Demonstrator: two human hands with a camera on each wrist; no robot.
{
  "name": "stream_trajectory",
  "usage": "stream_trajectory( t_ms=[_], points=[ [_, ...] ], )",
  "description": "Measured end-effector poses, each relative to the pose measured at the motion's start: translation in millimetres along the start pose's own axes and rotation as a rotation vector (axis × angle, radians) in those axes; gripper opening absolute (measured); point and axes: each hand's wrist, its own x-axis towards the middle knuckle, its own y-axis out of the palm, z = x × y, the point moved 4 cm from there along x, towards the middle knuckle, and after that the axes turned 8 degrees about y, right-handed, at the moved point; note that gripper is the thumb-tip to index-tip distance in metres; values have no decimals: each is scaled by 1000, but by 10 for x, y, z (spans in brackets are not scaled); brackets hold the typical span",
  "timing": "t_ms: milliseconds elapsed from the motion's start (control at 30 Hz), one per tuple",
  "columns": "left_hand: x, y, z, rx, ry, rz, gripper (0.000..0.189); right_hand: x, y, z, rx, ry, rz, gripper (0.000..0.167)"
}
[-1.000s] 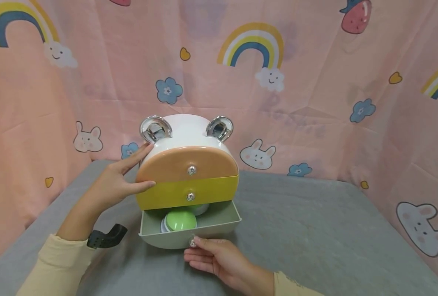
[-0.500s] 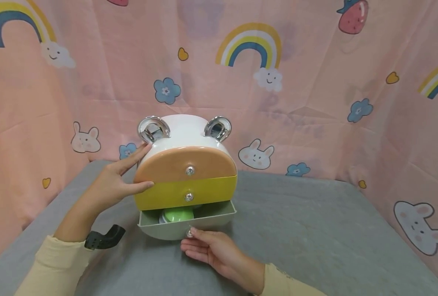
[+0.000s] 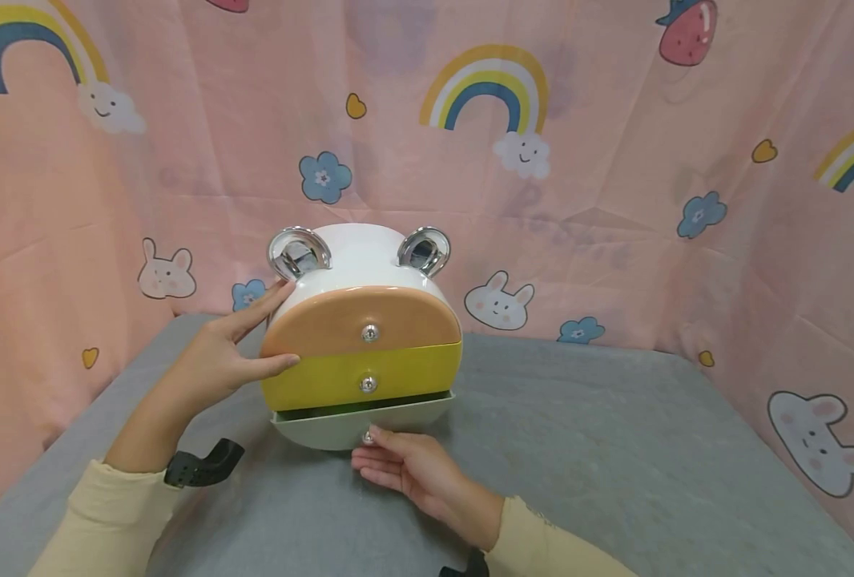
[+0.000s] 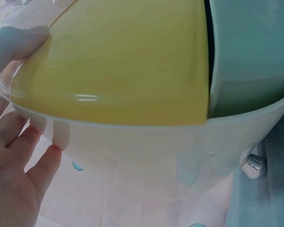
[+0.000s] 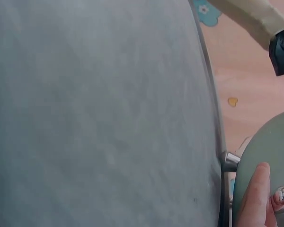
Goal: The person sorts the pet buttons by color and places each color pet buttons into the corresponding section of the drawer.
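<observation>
A small drawer cabinet (image 3: 365, 268), white with two shiny silver ears, stands on the grey cloth. Its top drawer (image 3: 340, 316) is orange and its middle drawer (image 3: 326, 373) yellow, both flush. The bottom grey-green drawer (image 3: 319, 429) sticks out slightly; its contents are hidden. My right hand (image 3: 420, 473) pinches this drawer's silver knob (image 3: 368, 438), its other fingers extended below; the knob (image 5: 283, 195) also shows in the right wrist view. My left hand (image 3: 218, 357) steadies the cabinet's left side, thumb on the front. In the left wrist view its fingers (image 4: 45, 168) touch the white side wall.
Grey cloth (image 3: 600, 449) covers the table around the cabinet. A pink printed curtain (image 3: 600, 256) hangs behind it and at both sides. Dark straps (image 3: 203, 465) are on the wrists.
My right hand has pushed the bottom drawer inward, away from me. The green, round-topped thing inside has gone out of sight. My left hand keeps its place on the cabinet.
</observation>
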Motion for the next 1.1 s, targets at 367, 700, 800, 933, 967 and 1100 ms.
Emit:
stream_trajectory(
  t_ms=[367, 700, 800, 933, 967, 1100],
  points=[
    [2, -3, 9, -14, -5, -3, 86, 104, -21, 77, -27, 15, 13, 33],
    [-7, -13, 13, -14, 1, 5, 86, 121, -24, 125, -69, 12, 27, 35],
    [-9, -15, 16, -22, 1, 9, 85, 130, -23, 132, -77, 15, 25, 34],
    [-8, -15, 17, -32, 3, 9, 85, 145, -23, 136, -75, 19, 22, 33],
    [-8, -16, 18, -33, 4, 8, 85, 149, -23, 136, -73, 19, 22, 32],
    [-4, -16, 17, -39, 5, 5, 85, 155, -22, 138, -68, 17, 22, 32]
  ],
)
